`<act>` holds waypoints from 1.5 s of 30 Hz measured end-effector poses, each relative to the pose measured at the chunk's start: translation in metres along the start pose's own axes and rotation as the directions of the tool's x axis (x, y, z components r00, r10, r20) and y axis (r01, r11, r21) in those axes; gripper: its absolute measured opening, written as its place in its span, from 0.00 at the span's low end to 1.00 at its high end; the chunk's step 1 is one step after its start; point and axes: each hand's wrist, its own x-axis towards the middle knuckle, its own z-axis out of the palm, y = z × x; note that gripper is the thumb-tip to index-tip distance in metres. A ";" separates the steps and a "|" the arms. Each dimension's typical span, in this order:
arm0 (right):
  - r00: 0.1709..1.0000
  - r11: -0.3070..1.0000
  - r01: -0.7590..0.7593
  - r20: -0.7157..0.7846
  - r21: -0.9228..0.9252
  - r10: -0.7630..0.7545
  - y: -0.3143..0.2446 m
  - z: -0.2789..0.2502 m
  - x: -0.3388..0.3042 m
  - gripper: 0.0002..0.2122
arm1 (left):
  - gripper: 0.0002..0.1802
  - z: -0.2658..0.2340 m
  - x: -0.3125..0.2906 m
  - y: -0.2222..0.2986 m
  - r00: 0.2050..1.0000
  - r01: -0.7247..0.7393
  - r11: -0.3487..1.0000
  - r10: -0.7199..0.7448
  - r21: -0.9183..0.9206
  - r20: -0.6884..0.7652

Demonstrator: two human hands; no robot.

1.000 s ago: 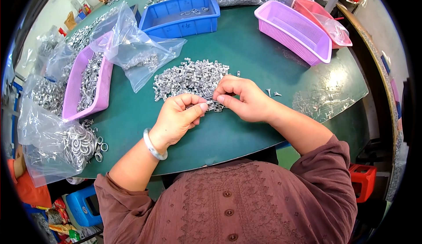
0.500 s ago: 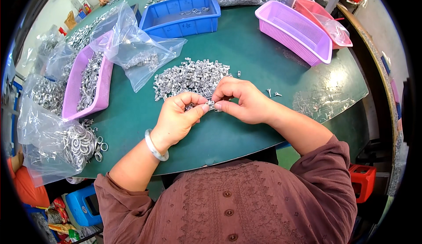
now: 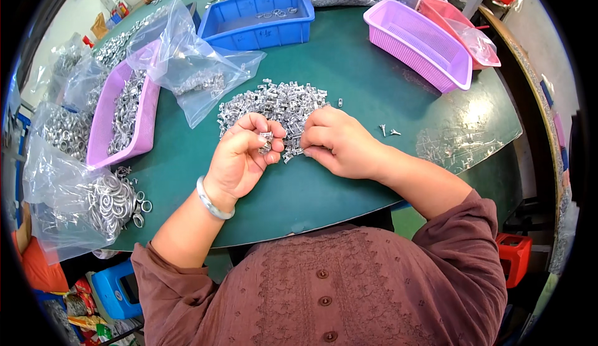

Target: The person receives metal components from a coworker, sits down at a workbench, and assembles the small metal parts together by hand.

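head view: left hand [image 3: 232, 164] clasps metal pieces [image 3: 266, 137]; right hand [image 3: 350, 144], grip unclear, borders the pile [image 3: 274, 101] beyond both.

Metal pieces [image 3: 277, 101], likely hundreds; purple baskets [image 3: 406, 52], two; blue tray [image 3: 255, 38], one.

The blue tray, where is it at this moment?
In the head view, the blue tray stands left of centre near the top, beyond the heap of metal pieces, beside a clear bag.

Pale wall [image 3: 68, 12]; glare [image 3: 476, 106] on green table [image 3: 349, 84]; blue stool [image 3: 115, 290].
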 end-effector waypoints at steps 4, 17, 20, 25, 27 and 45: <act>0.999 0.985 0.028 -0.016 -0.170 -0.031 -0.002 0.005 0.001 0.04 | 0.06 -0.004 0.003 0.001 0.999 0.009 0.992 -0.002 -0.128 0.054; 0.999 0.999 -0.008 -0.042 -0.038 0.007 -0.003 0.001 0.002 0.06 | 0.03 0.009 -0.002 -0.001 0.979 0.163 0.935 -0.115 0.316 -0.165; 0.996 1.000 0.017 -0.092 -0.014 -0.018 -0.005 0.000 0.003 0.07 | 0.04 0.014 -0.004 0.000 0.976 0.194 0.910 -0.142 0.366 -0.163; 0.989 0.998 0.062 -0.134 -0.024 -0.064 -0.006 -0.001 0.003 0.08 | 0.07 0.015 -0.006 -0.001 0.968 0.251 0.886 -0.216 0.391 -0.132; 0.985 0.997 0.078 -0.152 -0.027 -0.081 -0.007 -0.001 0.003 0.08 | 0.06 0.014 -0.006 -0.004 0.970 0.239 0.896 -0.208 0.375 -0.122; 0.995 0.985 -0.008 -0.096 0.172 0.024 -0.002 -0.004 0.002 0.07 | 0.03 0.013 -0.006 -0.008 0.998 0.049 0.878 -0.024 0.476 -0.058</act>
